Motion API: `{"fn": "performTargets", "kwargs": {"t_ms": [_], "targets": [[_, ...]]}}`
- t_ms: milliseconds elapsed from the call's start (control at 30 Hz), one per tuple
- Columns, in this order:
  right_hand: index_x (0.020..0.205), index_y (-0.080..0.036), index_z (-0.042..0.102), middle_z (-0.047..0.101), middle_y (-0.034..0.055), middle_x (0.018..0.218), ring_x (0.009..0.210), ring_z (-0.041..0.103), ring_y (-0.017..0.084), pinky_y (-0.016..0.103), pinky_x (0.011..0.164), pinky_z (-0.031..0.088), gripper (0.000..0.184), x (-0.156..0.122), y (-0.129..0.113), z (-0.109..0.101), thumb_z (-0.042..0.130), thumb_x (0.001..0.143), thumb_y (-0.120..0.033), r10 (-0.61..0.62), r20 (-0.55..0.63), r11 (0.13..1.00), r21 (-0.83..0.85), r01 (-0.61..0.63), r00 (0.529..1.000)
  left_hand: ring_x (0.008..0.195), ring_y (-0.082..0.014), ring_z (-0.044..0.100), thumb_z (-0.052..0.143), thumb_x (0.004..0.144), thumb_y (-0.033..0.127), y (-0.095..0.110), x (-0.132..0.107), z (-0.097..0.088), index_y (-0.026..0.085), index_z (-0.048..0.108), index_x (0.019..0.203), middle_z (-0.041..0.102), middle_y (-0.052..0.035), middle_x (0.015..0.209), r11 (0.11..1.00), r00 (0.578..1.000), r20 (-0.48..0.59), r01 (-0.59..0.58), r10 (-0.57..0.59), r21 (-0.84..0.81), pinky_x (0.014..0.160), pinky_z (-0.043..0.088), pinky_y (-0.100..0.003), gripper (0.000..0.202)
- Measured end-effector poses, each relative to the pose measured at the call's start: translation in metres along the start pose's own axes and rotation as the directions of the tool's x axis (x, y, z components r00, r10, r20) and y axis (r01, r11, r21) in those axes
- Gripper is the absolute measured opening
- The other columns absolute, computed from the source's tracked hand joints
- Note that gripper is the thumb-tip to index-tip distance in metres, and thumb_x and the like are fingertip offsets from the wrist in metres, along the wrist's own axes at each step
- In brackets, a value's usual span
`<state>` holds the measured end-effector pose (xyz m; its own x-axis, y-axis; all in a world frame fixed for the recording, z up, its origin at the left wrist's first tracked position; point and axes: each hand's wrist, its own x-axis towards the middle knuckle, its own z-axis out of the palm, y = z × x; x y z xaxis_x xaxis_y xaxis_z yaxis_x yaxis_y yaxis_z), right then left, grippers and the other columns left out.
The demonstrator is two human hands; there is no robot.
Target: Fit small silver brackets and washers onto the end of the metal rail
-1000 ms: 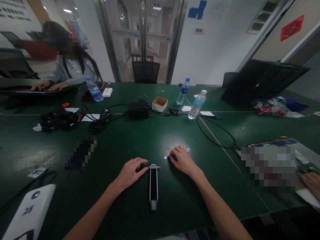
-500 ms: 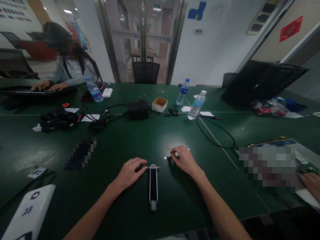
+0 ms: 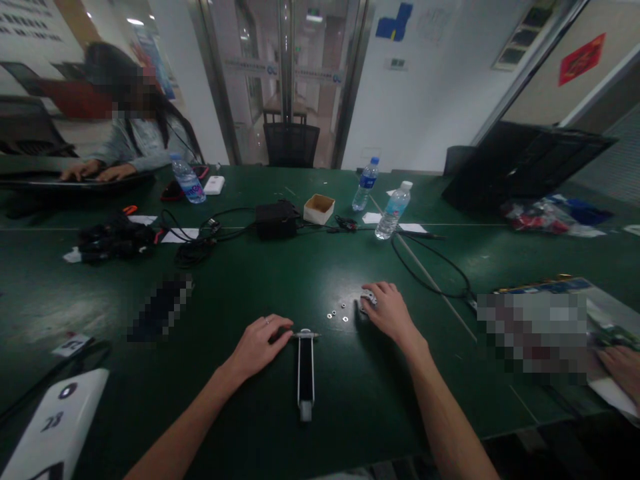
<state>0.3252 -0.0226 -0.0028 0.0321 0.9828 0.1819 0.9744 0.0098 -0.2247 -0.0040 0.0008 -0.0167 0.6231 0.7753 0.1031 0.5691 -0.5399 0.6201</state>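
A long dark bar with silver edges lies on the green table, with a thin metal rod across its far end. My left hand has its thumb and finger closed at the rod's left end. Off to the right, my right hand reaches over a small group of silver metal parts. Its thumb and forefinger are apart around these parts, and it partly hides them. Several small nuts or washers lie between the bar and my right hand.
Beyond my hands are a black adapter box, an open small box and water bottles. A looped cable lies to the right. At left are a dark blurred item and a white device. A person sits across.
My right hand has moved right and slightly away, from beside the small nuts to the silver parts, uncovering more nuts. My left hand and the bar have hardly moved.
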Motion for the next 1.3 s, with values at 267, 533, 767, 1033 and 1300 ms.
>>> {"fn": "performTargets", "kwargs": {"t_ms": [267, 533, 767, 1033, 1300], "targets": [[0.103, -0.015, 0.066, 0.060, 0.0146, 0.108, 0.098, 0.057, 0.025, 0.034, 0.084, 0.043, 0.020, -0.002, 0.004, 0.009, 0.053, 0.089, -0.019, 0.071, 0.123, 0.997, 0.012, -0.073, 0.990, 0.092, -0.0194, 0.061, 0.047, 0.094, 0.030, 0.001, 0.000, -0.001, 0.020, 0.063, 0.112, 0.065, -0.0048, 0.108, 1.000, 1.000, 0.008, 0.012, -0.012, 0.002, 0.078, 0.054, -0.031, 0.026], [0.090, -0.017, 0.066, 0.061, 0.0103, 0.100, 0.084, 0.062, 0.020, 0.029, 0.072, 0.043, 0.011, -0.001, 0.000, 0.002, 0.055, 0.090, -0.021, 0.079, 0.143, 0.994, 0.067, -0.089, 0.987, 0.092, -0.0195, 0.061, 0.045, 0.095, 0.030, -0.002, 0.000, 0.001, 0.020, 0.062, 0.113, 0.064, -0.0052, 0.108, 1.000, 1.000, 0.012, 0.014, -0.014, -0.004, 0.077, 0.053, -0.031, 0.027], [0.081, -0.019, 0.065, 0.064, 0.0050, 0.089, 0.079, 0.061, 0.020, 0.027, 0.064, 0.041, 0.019, -0.001, -0.008, 0.000, 0.066, 0.084, -0.038, 0.080, 0.157, 0.991, 0.093, -0.096, 0.984, 0.093, -0.0195, 0.061, 0.046, 0.095, 0.028, 0.001, 0.000, -0.001, 0.020, 0.062, 0.113, 0.065, -0.0048, 0.108, 1.000, 0.999, 0.024, 0.028, -0.028, -0.001, 0.079, 0.053, -0.032, 0.026], [0.074, -0.019, 0.062, 0.063, 0.0022, 0.075, 0.067, 0.058, 0.017, 0.027, 0.062, 0.043, 0.019, 0.002, -0.003, 0.004, 0.067, 0.082, -0.035, 0.071, 0.000, 0.962, 0.263, -0.069, 0.997, 0.095, -0.0199, 0.061, 0.046, 0.095, 0.027, 0.002, -0.001, -0.001, 0.020, 0.063, 0.111, 0.065, -0.0052, 0.108, 1.000, 1.000, 0.007, 0.016, -0.016, -0.010, 0.082, 0.054, -0.034, 0.024], [0.087, -0.021, 0.068, 0.063, 0.0043, 0.095, 0.084, 0.063, 0.015, 0.028, 0.078, 0.053, 0.012, -0.011, -0.055, 0.012, 0.056, 0.091, -0.019, -0.383, -0.078, 0.786, 0.495, 0.370, 0.920, 0.087, -0.0188, 0.062, 0.046, 0.095, 0.035, 0.006, 0.000, 0.000, 0.021, 0.063, 0.111, 0.066, -0.0044, 0.105, 0.994, 0.999, -0.023, 0.041, -0.044, -0.103, 0.071, 0.055, -0.029, 0.027]]}}
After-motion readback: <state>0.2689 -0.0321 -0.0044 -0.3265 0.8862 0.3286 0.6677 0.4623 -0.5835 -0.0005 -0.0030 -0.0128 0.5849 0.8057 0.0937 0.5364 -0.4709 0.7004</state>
